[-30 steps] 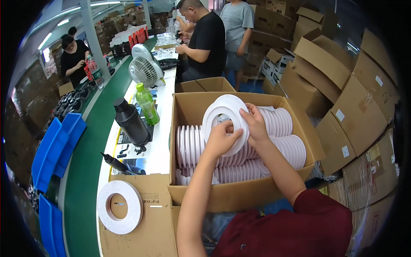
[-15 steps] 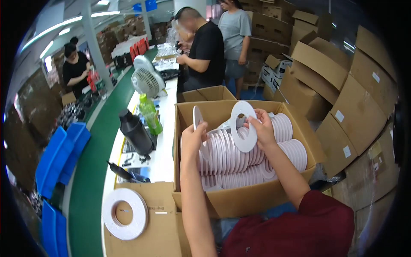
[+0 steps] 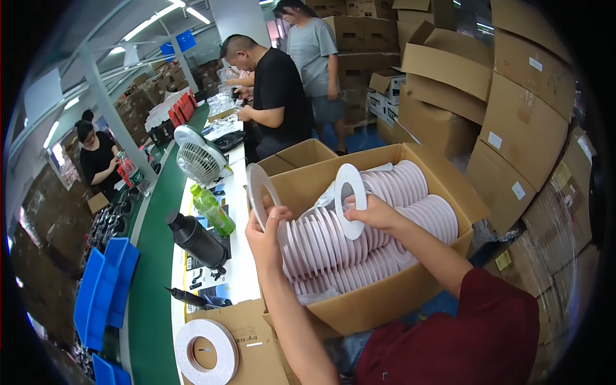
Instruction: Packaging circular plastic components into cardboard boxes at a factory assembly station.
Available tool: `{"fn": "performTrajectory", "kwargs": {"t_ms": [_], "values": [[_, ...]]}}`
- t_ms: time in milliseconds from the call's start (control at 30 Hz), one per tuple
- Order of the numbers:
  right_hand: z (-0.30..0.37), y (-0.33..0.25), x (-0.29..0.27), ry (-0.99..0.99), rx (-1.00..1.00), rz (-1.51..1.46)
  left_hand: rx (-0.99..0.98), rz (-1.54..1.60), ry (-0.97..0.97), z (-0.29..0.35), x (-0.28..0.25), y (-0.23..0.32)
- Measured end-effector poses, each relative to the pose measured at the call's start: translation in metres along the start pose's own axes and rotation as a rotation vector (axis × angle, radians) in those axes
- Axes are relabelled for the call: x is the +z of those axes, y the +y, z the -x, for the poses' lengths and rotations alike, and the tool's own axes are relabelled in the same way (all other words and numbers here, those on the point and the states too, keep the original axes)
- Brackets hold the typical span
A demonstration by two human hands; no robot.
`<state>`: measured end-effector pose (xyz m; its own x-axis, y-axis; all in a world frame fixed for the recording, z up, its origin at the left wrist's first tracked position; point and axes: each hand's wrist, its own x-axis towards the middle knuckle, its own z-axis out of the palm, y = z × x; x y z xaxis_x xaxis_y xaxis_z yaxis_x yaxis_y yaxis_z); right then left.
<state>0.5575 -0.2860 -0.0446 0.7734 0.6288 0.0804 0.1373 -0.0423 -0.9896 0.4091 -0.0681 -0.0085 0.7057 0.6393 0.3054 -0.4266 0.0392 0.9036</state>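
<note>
- As a left hand (image 3: 264, 242) pinches a flat white ring (image 3: 252, 192) by its lower rim at the left edge of an open carton (image 3: 378, 303), a right hand (image 3: 377, 215) grasps a second ring (image 3: 351, 228) above the carton's middle, fingers reaching into the hole.
- Both pieces are held up on edge, well apart, each hand closed on its own.
- Below them, the carton is packed with rows of white rings (image 3: 327, 244), standing on edge face to face between its left and right walls; whitish plastic film (image 3: 317, 296) shows inside its near left corner.
- Just left of the carton, a low pile of rings (image 3: 228, 356) lies flat on a cardboard sheet (image 3: 256, 321) at the near end of a white worktop (image 3: 247, 276).
- Farther along the worktop stand a dark bottle (image 3: 196, 240), a green bottle (image 3: 213, 210) and a white fan (image 3: 200, 157).
- Past the carton's far edge sits a smaller carton (image 3: 298, 155), open-topped, its contents hidden from view.
- Along the worktop's left edge runs a green belt (image 3: 154, 256), with blue bins (image 3: 93, 301) beyond; what they hold cannot be made out.
- At right, brown boxes (image 3: 513, 141) rise in stacks, some with flaps raised.
</note>
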Motion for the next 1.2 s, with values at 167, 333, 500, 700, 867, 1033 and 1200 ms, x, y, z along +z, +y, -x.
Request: {"fn": "performTrajectory", "kwargs": {"t_ms": [167,333,500,700,867,1033,1200], "values": [[-0.002,0.006,0.001,-0.063,-0.099,0.191,0.059,-0.003,-0.01,-0.002,-0.009,0.002],[0.009,-0.015,-0.005,0.002,-0.049,-0.032,0.2,-0.161,-0.143,0.01,0.004,0.006],[0.011,0.007,-0.005,-0.069,-0.08,0.241,0.021,-0.068,-0.14,0.004,0.011,0.008],[0.016,0.02,-0.001,0.011,-0.121,0.348,-0.04,-0.015,0.065,0.002,0.003,0.0],[0.015,0.012,0.003,0.167,-0.127,0.173,-0.175,-0.129,0.139,-0.003,-0.008,-0.009],[0.022,0.001,-0.001,0.19,-0.1,0.185,0.118,-0.006,0.156,0.006,0.016,0.002],[0.023,0.004,0.001,0.194,-0.153,0.233,-0.052,-0.15,0.086,0.002,0.013,-0.005]]}}
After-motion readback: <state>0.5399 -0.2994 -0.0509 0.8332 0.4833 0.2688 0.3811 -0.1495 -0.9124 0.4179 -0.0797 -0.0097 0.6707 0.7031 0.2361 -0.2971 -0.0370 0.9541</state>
